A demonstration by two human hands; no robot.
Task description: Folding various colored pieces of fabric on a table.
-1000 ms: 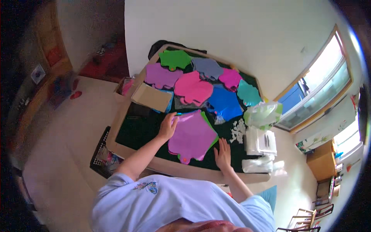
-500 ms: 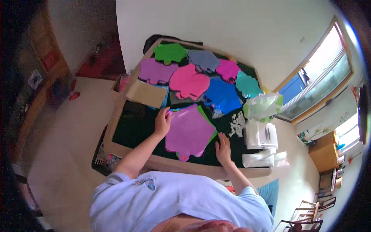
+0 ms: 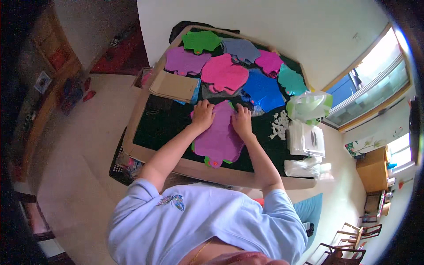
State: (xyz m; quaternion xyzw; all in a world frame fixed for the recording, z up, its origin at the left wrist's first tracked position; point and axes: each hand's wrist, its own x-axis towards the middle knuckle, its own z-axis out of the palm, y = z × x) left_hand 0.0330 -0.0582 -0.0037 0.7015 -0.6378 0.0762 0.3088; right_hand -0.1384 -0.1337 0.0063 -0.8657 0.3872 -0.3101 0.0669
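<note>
In front of me on the dark-topped table lies a purple sheet (image 3: 217,139) of flat, felt-like material, cut to a shape with a small tab at its near end. Green material peeks out beneath its edges. My left hand (image 3: 203,115) rests on the sheet's far left part, fingers spread and bent slightly over it. On the far right part lies my right hand (image 3: 242,123), its fingers stretched out and apart. Both palms hide some of the sheet's edges. A small orange-red mark shows on the near tab.
Cut pieces in pink (image 3: 224,75), blue (image 3: 264,90), purple (image 3: 187,61), green (image 3: 201,41), grey (image 3: 240,49), magenta (image 3: 268,62) and teal (image 3: 291,79) cover the table's far half. Brown card (image 3: 173,87) lies left; small white bits (image 3: 279,125) and plastic bags (image 3: 305,139) lie right.
My left hand has moved from the sheet's left edge onto its far left part. The right hand has gone from beside the near right edge up onto the far right part.
</note>
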